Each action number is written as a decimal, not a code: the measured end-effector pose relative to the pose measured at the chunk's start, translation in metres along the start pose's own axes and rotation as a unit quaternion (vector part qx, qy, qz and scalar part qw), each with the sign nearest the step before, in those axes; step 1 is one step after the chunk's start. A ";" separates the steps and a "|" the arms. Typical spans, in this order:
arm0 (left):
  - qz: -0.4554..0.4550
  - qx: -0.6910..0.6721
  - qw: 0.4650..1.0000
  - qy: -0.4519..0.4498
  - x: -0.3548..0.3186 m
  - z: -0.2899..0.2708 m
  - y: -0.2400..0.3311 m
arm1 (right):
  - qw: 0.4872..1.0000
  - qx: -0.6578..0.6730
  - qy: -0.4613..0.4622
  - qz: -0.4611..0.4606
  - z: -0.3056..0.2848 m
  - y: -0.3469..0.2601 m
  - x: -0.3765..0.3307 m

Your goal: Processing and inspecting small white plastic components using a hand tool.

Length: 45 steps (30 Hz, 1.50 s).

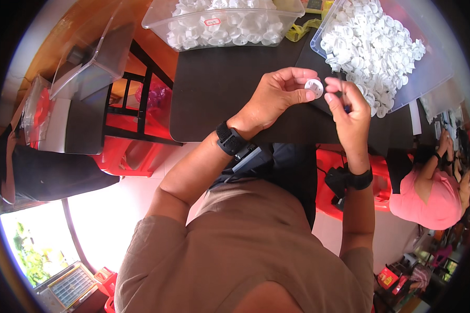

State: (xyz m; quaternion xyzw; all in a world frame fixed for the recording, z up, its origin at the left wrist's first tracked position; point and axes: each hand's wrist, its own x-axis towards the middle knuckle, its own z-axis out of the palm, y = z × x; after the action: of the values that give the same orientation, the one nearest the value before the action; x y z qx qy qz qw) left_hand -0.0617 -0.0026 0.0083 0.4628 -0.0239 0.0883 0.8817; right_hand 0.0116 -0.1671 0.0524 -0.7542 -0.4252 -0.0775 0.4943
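Both hands are up over the dark table point(214, 99), meeting just above its near edge. The left hand point(277, 96) has its fingers pinched narrow around a small white round cap point(314, 86), thumb under it, fingertips curled over the top, so the cap sits right between the two hands. The right hand point(350, 112) comes in touching close on the other side, its fingers closed on a thin dark tool point(343, 99) whose upper end is at the cap's rim; what kind of tool it is, I cannot tell. Each wrist wears a black band.

Behind the hands, a clear bin point(224, 23) full of white caps stands at the far edge of the table, and a second clear bin point(428, 68), also heaped with white caps, sits to the right, near the right hand. Off to the right, well apart, a person in a pink shirt point(428, 195) sits low. Red stools show under the table.
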 end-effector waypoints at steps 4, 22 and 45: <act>0.038 0.078 0.996 -0.033 -0.003 0.001 0.004 | 0.980 0.118 -0.054 0.148 -0.001 -0.004 0.002; 0.060 0.036 0.998 0.000 -0.004 0.000 -0.003 | 0.908 0.325 -0.061 0.259 0.010 0.005 -0.002; 0.073 -0.042 0.994 0.066 -0.013 0.006 -0.025 | 0.787 0.532 0.001 0.314 0.040 0.017 -0.020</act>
State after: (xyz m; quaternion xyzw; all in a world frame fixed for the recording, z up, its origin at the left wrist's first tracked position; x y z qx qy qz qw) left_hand -0.0695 -0.0227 -0.0101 0.4153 -0.0032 0.1816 0.8914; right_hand -0.0008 -0.1481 0.0104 -0.4638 -0.1385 0.3196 0.8146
